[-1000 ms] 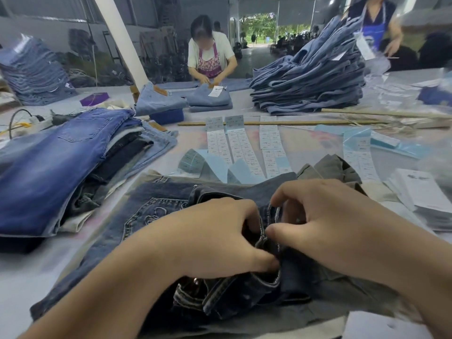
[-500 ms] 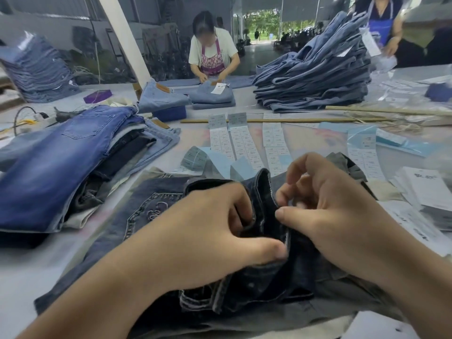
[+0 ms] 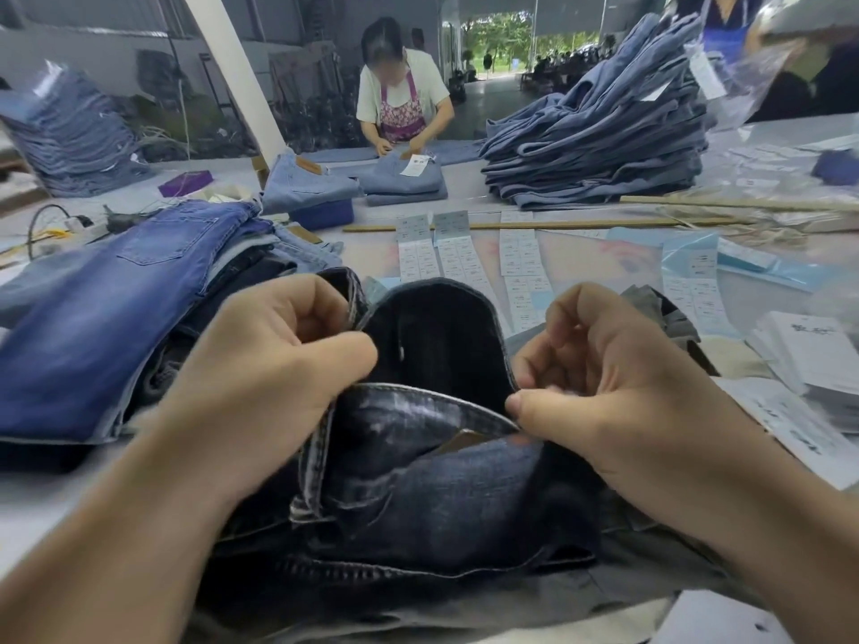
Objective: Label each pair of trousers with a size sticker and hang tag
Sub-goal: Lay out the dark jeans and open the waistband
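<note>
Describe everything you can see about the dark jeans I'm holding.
The dark jeans are dark blue denim with faded whitish streaks and pale stitched seams. They lie crumpled on the table, waistband pulled open and its far edge lifted. The left hand grips one side of the waistband, the right hand pinches the other. A brown patch shows inside.

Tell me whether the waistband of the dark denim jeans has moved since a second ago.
Yes. The dark jeans waistband has been lifted and spread open, now rising in front of the white sticker strips lying on the table.
</note>
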The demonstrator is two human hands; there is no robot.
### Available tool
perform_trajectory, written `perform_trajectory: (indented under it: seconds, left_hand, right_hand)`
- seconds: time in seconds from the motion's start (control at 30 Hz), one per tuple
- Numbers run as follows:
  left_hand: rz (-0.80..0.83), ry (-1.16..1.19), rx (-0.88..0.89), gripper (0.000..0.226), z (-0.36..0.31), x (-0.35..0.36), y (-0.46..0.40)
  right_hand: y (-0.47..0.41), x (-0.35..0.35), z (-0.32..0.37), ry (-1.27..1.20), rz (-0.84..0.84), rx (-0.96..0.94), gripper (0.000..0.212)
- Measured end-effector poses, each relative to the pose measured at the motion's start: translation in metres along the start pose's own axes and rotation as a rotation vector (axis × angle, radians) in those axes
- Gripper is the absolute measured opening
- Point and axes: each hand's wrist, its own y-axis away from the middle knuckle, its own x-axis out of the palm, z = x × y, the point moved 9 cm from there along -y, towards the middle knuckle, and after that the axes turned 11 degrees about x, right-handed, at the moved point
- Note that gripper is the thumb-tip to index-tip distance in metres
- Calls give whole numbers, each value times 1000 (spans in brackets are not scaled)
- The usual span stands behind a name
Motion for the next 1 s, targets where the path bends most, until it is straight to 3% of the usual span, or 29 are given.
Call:
perform_trajectory:
  seconds: [0.1, 0.2, 0.37, 0.53, 0.67, 0.73, 0.83, 0.93, 1.0]
  left_hand:
    - [-90, 181, -16, 31, 2, 4, 19]
    - [-127, 416, -97, 21, 14, 9, 30]
    - [-73, 709, -307, 25, 27, 31, 39]
    - [-23, 680, -372, 19, 33, 39, 30]
    - [204, 517, -202, 38, 35, 33, 29]
    - [251, 660, -288, 52, 39, 30, 32]
    - [337, 625, -163, 42, 23, 33, 36]
    - [281, 695, -197, 35, 15, 44, 34]
    - [276, 534, -127, 32, 15, 45, 32]
  right_hand:
    - [-1, 7, -2, 76, 24, 44, 37]
    - [-1, 20, -8, 178, 150, 119, 61]
    - [3, 37, 3, 173, 272, 25, 69]
    - [6, 37, 5, 78, 284, 20, 69]
    - [1, 27, 4, 234, 106, 5, 75]
    - [-2, 23, 2, 304, 50, 8, 76]
    - [-2, 24, -1, 306, 57, 39, 76]
    - [3, 28, -2, 403, 82, 16, 96]
    - [9, 31, 6, 565, 78, -91, 109]
